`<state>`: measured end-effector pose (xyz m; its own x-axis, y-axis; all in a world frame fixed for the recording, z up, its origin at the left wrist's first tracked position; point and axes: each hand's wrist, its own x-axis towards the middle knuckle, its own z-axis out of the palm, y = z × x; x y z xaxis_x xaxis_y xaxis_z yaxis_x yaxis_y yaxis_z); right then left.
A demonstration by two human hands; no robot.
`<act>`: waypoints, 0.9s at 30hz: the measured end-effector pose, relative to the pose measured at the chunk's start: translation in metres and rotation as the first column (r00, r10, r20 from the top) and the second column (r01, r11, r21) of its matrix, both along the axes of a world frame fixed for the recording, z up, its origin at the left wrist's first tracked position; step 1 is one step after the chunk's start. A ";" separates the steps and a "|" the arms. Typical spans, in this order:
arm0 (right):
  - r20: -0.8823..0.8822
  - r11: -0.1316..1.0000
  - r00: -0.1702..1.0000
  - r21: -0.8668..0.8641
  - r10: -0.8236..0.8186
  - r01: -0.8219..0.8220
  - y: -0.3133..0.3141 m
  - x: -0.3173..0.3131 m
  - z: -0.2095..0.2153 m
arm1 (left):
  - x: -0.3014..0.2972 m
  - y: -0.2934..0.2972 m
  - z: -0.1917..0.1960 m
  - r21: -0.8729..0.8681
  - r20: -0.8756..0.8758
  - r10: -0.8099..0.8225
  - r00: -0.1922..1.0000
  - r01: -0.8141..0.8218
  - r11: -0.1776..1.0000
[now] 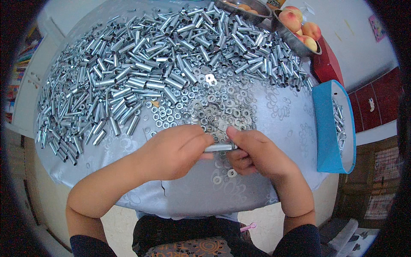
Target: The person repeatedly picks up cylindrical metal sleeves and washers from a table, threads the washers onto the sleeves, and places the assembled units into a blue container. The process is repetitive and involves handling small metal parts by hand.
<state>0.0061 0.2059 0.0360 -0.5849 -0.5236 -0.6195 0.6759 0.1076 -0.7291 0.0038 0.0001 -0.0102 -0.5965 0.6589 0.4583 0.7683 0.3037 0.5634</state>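
While the left hand (177, 152) is closed around one end of a shiny metal tube (219, 147), we see the tube's other end reach the right hand (257, 152), so that the middle lies bare between the two. The tube runs nearly level, sloping only slightly. The right thumb stands just above that far end and the fingers curl below it, but we cannot tell whether they press on the tube itself or on something small at its tip; a darker ring shows there, too blurred for us to name.

Just beyond the grip we see a heap of flat washers (231, 122) and nuts (166, 118), partly covered by the hands. Farther beyond and to the left spreads a large pile of loose tubes (141, 79), overlapping so closely that many are half hidden. Nearer the body than the grip, a washer (232, 173) lies on the pale tablecloth (188, 197). Well off to the right stands a blue box (322, 128), its contents only partly visible to us. The left fingertips are mostly hidden behind the knuckles.
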 end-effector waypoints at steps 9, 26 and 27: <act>0.156 0.583 0.869 -0.685 -0.469 0.437 0.036 -0.028 -0.006 | -0.004 0.005 0.007 0.106 0.108 0.217 0.970 -0.228 0.968; 0.145 0.500 0.752 -0.664 -0.643 0.556 0.065 -0.049 -0.023 | -0.022 -0.006 0.007 0.032 -0.135 0.361 0.923 -0.360 0.932; 0.064 0.570 0.758 -0.620 -0.649 0.540 0.061 -0.047 -0.023 | -0.026 -0.009 0.005 0.024 -0.217 0.376 0.901 -0.381 0.924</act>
